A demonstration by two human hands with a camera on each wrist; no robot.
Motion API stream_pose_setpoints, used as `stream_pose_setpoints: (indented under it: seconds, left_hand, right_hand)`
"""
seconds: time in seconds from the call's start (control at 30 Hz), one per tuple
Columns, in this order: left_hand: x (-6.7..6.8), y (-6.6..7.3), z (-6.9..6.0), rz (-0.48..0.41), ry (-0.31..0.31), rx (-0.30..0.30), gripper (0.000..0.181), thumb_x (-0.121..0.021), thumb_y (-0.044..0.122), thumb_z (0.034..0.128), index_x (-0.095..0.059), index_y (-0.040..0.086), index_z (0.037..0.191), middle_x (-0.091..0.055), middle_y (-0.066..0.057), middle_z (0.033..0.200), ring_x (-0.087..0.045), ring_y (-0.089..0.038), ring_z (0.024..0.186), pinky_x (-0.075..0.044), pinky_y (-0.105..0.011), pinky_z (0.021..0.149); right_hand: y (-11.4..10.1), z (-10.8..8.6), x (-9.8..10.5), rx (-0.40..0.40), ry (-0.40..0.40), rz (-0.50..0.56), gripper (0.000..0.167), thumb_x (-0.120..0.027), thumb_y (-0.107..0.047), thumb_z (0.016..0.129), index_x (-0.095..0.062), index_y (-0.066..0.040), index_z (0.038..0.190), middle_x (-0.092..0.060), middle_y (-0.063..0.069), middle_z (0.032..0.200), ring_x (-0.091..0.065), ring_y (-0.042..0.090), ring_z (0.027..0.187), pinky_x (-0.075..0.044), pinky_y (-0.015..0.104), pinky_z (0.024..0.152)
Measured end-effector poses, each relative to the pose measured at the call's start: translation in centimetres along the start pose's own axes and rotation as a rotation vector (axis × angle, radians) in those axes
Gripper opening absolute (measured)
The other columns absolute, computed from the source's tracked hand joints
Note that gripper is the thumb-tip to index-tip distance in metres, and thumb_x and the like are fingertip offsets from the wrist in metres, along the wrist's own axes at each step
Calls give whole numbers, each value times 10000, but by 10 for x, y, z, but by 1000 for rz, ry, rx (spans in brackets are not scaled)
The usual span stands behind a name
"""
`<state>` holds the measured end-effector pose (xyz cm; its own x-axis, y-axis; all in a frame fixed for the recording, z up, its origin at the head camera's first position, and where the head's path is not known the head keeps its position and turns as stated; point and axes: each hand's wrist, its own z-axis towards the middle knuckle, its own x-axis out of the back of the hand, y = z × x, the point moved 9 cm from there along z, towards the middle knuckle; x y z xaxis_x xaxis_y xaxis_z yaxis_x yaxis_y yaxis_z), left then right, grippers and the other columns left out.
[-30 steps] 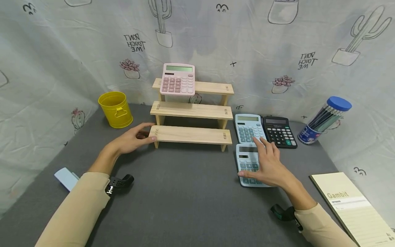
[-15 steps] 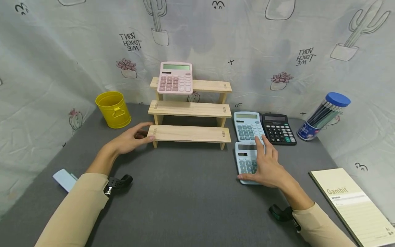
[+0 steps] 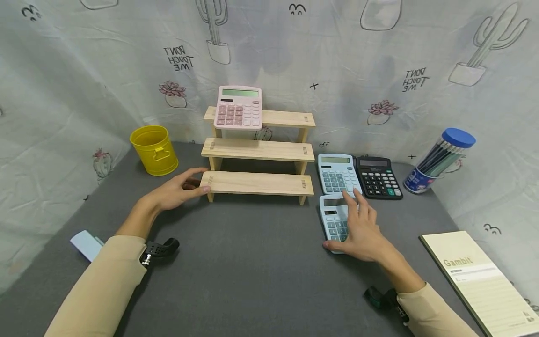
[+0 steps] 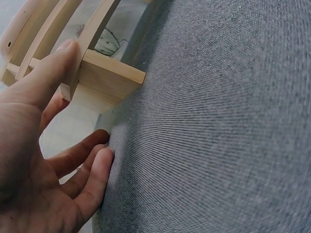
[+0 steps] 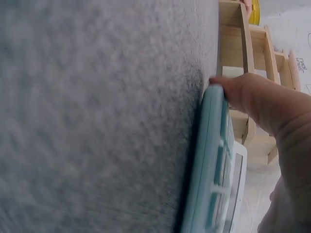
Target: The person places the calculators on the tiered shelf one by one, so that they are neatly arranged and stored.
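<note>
My left hand point(image 3: 173, 192) pinches the left end of the lowest board of a three-tier wooden shelf point(image 3: 257, 183), thumb on top and index finger beneath; its other fingertips reach down by the tablecloth. A pink calculator point(image 3: 238, 108) leans upright on the top tier. My right hand point(image 3: 363, 231) spans the nearer light blue calculator point(image 3: 332, 216), which lies flat. The thumb point(image 5: 243, 90) is against this calculator's edge in the right wrist view, and the hand covers its right side in the head view. A second light blue calculator point(image 3: 337, 173) lies directly behind, beside a black calculator point(image 3: 378, 178).
A yellow bucket point(image 3: 154, 150) stands left of the shelf. At the right are a blue-lidded tub of pencils point(image 3: 438, 161) and a Gambit notepad point(image 3: 477, 276). Part of a light blue object point(image 3: 87, 245) shows by the left sleeve. A patterned cloth point(image 3: 286, 56) hangs behind.
My right hand has shifted slightly left and closer in over the nearer light blue calculator, covering more of its near right corner. The left hand stays on the shelf board. The head view has moved slightly.
</note>
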<state>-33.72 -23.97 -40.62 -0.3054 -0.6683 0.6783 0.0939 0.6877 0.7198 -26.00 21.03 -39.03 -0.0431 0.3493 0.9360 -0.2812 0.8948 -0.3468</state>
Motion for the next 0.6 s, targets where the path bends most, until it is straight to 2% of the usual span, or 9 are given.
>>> stream_pose_setpoints:
  seconds: [0.17, 0.37, 0.6]
  left_hand:
    - [1, -1, -1, 2, 2, -1, 805, -621, 598, 975, -256, 290, 1623, -421, -261, 1545, -445, -458, 1377, -427, -636, 1037]
    - [1, 0, -1, 13, 4, -11, 795, -612, 596, 981, -255, 289, 1623, -418, -262, 1547, -446, -462, 1377, -428, -635, 1038]
    - [0, -1, -1, 7, 5, -18, 787, -608, 583, 989, -254, 280, 1624, -418, -262, 1545, -453, -458, 1371, -442, -618, 1023]
  right_hand:
    - [1, -1, 3, 10, 44, 23, 1220, -887, -430, 717, -126, -165, 1634, 30, 221, 1680, -164, 599, 1380, -348, 770, 825]
    - [3, -3, 11, 20, 103, 38, 1150, -868, -365, 713, -178, -252, 1625, 1, 182, 1688, -183, 590, 1364, -325, 706, 814]
    - [1, -5, 26, 43, 220, 53, 1100, -875, -335, 730, -228, -328, 1619, -8, 172, 1692, -229, 643, 1316, -332, 746, 763]
